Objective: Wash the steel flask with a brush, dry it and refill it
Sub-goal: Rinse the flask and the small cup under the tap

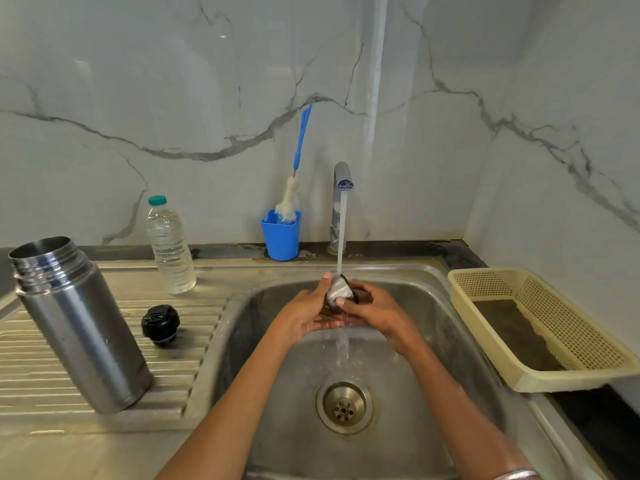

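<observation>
Holding a small steel cup lid (339, 289) under the tap's (341, 188) running stream, the left hand (308, 311) and right hand (375, 306) curl their fingers round it above the sink (433, 306). On the draining board the open steel flask (79, 323) stands upright beside its black stopper (160, 323). Behind, the bottle brush (294, 181) stands in a blue cup (281, 237).

— Where does the view come from?

— From my head: a single wide-angle camera, looking forward and down into the steel sink basin (408, 344), close enough that my forearms run in from the bottom edge.

— Which way does it face?

— Straight at the grey-veined marble wall (173, 98) behind the chrome tap (341, 188). The wide lens bends the ribbed steel draining board (104, 341) at left and the cream perforated plastic basket (554, 306) at right.

— Any second view?

— None, so no part is shared.
</observation>
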